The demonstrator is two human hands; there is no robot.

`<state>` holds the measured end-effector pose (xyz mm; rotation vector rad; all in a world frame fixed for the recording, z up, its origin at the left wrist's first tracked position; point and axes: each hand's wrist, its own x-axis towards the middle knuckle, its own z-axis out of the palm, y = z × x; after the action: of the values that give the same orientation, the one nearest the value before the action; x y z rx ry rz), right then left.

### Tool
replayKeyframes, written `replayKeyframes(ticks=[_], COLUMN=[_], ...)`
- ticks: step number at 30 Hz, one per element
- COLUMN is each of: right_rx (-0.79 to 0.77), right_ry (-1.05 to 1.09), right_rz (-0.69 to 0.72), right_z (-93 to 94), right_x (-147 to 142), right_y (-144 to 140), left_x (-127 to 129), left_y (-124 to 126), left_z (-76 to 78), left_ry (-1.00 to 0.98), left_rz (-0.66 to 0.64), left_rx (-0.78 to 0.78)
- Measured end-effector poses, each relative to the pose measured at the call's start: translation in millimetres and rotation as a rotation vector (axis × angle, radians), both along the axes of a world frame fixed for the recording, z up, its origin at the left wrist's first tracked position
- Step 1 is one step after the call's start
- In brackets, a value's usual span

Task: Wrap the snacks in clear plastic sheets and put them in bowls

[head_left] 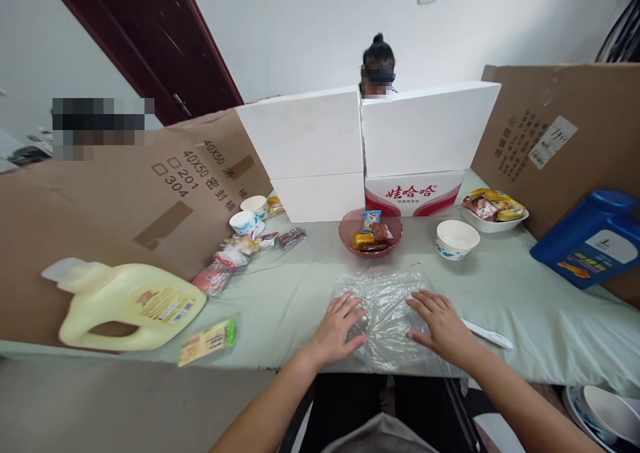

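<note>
Both hands press flat on a clear plastic sheet spread at the near edge of the green-covered surface: left hand at 9 o'clock of it, right hand at 3 o'clock, fingers open and splayed, gripping nothing. The step looks like smoothing the sheet; a lift would call for pinching an edge. A white knife lies just beside the right hand. A red bowl of snacks sits at 12 o'clock, with open cloth between.

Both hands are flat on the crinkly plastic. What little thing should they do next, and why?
Probably slide the left hand and right hand outward to flatten the clear plastic sheet: it looks wrinkled, and both palms already press on its sides.
</note>
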<state>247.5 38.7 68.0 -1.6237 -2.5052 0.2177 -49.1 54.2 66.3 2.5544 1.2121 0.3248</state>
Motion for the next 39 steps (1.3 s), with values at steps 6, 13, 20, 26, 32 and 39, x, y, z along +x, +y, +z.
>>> replayKeyframes(ticks=[6,13,20,26,32,39], right_rx=[-0.206,-0.148,-0.176,-0.244,-0.246,0.021], right_ry=[0.228,0.444,0.514,0.698,0.946,0.507], right_rz=[0.19,0.106,0.034,-0.144,-0.394,-0.579], right_z=[-10.1,-28.9,-33.5,-35.6,-30.2,-45.5], right_x=[29.5,35.4,35.5,46.9,26.6,1.3], right_y=[-42.9,-56.4,-57.6,-58.6,-22.8,0.2], left_x=[-30.2,-29.1,-15.9,-39.9,-25.2,-3.4], left_y=[-34.5,-48.1,-42.9,-35.4,6.0,42.0], left_z=[2.8,-2.3,-4.3,0.7,-11.8,-36.8], left_ry=[-0.055,-0.272,-0.225,-0.714,-0.876,-0.586], left_rz=[-0.041,0.043,0.162,0.234,0.614,0.836], left_rx=[-0.14,-0.114,-0.222,-0.462,-0.407,-0.094])
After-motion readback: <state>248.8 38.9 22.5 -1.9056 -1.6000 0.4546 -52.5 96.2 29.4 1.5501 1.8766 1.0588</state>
